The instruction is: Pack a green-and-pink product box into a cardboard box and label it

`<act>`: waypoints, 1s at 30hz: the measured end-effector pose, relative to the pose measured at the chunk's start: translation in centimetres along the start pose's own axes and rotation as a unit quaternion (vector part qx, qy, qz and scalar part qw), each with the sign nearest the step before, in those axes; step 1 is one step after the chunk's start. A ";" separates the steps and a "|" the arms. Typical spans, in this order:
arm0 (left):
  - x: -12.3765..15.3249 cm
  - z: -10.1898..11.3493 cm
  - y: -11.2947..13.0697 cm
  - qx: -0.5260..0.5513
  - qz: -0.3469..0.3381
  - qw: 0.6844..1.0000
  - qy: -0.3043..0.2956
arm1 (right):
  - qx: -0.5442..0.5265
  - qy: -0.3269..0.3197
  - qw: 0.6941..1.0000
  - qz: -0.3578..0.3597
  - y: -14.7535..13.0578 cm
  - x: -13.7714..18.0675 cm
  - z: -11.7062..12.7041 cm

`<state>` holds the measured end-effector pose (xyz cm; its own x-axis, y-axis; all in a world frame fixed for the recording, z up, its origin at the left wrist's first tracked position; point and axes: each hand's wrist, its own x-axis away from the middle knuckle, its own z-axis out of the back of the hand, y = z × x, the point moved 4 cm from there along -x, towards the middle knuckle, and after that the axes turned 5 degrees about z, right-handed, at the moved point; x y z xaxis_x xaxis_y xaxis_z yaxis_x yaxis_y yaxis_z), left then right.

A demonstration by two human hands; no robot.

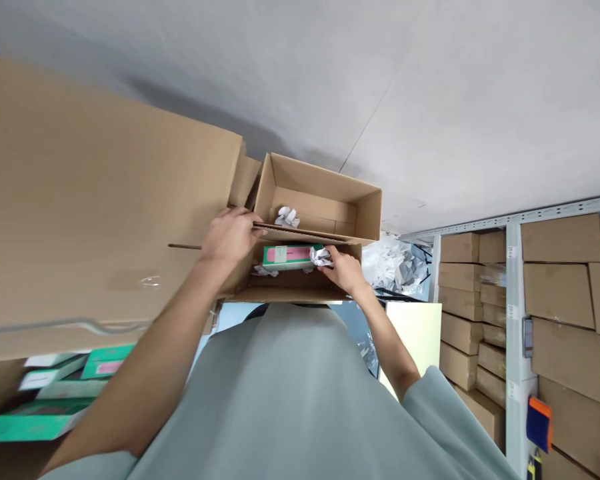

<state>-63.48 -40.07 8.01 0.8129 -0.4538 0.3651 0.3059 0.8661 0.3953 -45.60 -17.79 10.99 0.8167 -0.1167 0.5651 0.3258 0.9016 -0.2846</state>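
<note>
My right hand (344, 269) reaches into the nearer open cardboard box (290, 293), its fingers closed on a crumpled piece of white paper (321, 257). That paper lies against the right end of a green and pink product box (289, 256) inside the carton. More crumpled paper (265, 271) shows at the carton's left side. My left hand (231, 233) grips the carton's upper left edge, thumb and fingers closed around the cardboard. Directly behind stands a second open cardboard box (325, 193) with a bit of crumpled paper (287, 217) in it.
A large cardboard carton (105, 200) fills the left side. Below it lie several green product boxes (45, 413). Beyond my right hand is a clear bag of crumpled paper (395, 263). A metal shelf (517, 333) with stacked cartons (557, 293) stands at the right.
</note>
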 end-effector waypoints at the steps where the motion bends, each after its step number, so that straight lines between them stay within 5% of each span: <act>1: 0.0 0.0 0.0 -0.006 -0.002 1.000 0.001 | 0.013 -0.009 1.000 -0.002 -0.1 -0.3 -0.1; 6: -0.2 -0.5 -0.4 -0.016 -0.006 1.000 0.010 | 0.053 -0.046 0.998 -0.002 -1.2 -0.6 0.7; 11: -0.1 -0.6 -0.5 0.001 0.014 1.000 0.019 | 0.071 -0.042 0.995 0.060 -4.0 -0.2 5.2; 16: 0.2 0.0 -0.3 0.002 0.030 0.999 0.011 | 0.087 -0.005 0.986 0.143 -7.2 -8.3 8.3; 23: 0.2 -0.4 -0.6 -0.008 0.032 0.999 0.018 | 0.170 -0.173 0.957 0.158 -9.6 -25.3 0.8; 27: 0.3 -0.4 -0.6 -0.014 0.036 0.999 0.015 | 0.176 -0.192 0.957 0.129 -10.1 -28.1 -2.6; 30: 0.3 -0.2 -0.5 -0.001 0.037 0.999 0.016 | 0.158 -0.160 0.968 0.110 -9.7 -28.0 -2.9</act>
<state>-63.30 -40.61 7.73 0.8485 -0.3823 0.3660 0.2459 0.8971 0.3670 -70.26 -24.43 -4.31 0.6440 0.1828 0.7429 -0.0431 0.9782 -0.2034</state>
